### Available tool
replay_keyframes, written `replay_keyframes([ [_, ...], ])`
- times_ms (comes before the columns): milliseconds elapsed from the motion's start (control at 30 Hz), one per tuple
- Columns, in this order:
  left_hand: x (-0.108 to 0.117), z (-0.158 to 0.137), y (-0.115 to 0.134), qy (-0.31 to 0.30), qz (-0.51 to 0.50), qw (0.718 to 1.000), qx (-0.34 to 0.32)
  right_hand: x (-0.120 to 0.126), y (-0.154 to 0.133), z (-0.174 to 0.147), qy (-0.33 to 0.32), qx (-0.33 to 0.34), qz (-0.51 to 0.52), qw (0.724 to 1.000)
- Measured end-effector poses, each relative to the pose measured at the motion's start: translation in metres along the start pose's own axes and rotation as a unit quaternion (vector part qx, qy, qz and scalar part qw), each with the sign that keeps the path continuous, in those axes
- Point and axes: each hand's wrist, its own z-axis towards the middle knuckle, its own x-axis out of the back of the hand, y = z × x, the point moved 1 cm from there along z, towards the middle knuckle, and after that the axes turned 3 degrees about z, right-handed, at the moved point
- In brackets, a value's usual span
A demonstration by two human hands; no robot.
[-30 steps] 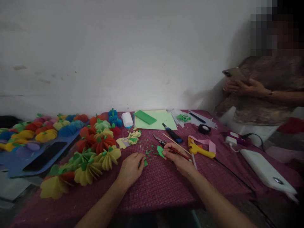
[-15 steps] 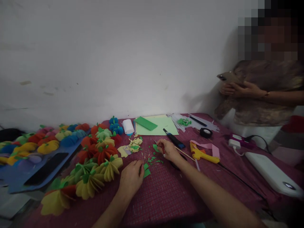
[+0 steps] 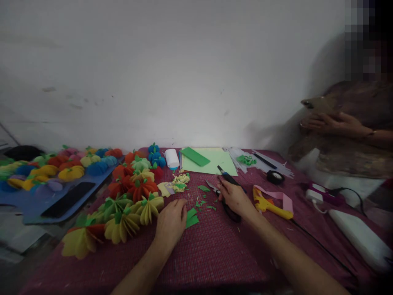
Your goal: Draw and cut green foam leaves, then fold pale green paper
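**Checked table under a pale wall, scissors below the right hand**

A pale, marked wall (image 3: pixel 172 82) rises behind a table (image 3: pixel 202 262) covered in dark red checked cloth. Near the middle, the left hand (image 3: pixel 171 219) rests with its fingers curled in, just beside some green paper pieces (image 3: pixel 192 221); whether it grips one cannot be told. The right hand (image 3: pixel 236 197) is over the scissors (image 3: pixel 232 214), fingers bent and partly closed; whether it has hold of them, or of something thin at the fingertips, is unclear. The scissors' blades point away to the left, towards a green leaf-shaped piece (image 3: pixel 203 188) lying flat among small green scraps (image 3: pixel 201 203).

Behind these, a green strip (image 3: pixel 195 156) lies across pale green sheets (image 3: pixel 222 162), with a white roll (image 3: pixel 172 158) to their left. To the left of the hands stand colourful folded paper shapes (image 3: pixel 143 188), and farther left a dark phone (image 3: pixel 69 199) lies on a blue board (image 3: pixel 32 211). On the right are a yellow glue gun (image 3: pixel 274 208), pink ribbon (image 3: pixel 287 200) and a black tape roll (image 3: pixel 275 176). Beyond the table's right side, another person holds a phone (image 3: pixel 321 104).
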Motion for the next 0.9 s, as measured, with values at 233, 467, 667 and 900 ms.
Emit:
replay_keyframes([
  [233,0.001,0.0,0.002,-0.039,-0.025,0.999,-0.012,-0.023,-0.023,0.012,-0.081,-0.019,-0.053,0.995],
  [467,-0.006,-0.001,0.001,-0.086,-0.003,0.994,-0.068,-0.046,-0.028,0.034,-0.093,-0.062,-0.072,0.991],
  [667,-0.008,0.001,-0.002,-0.097,0.017,0.993,-0.059,-0.017,-0.032,0.003,-0.077,0.02,-0.044,0.996],
  [900,-0.003,0.003,-0.003,-0.035,-0.122,0.992,-0.018,-0.035,-0.024,-0.036,-0.012,0.136,0.179,0.974],
])
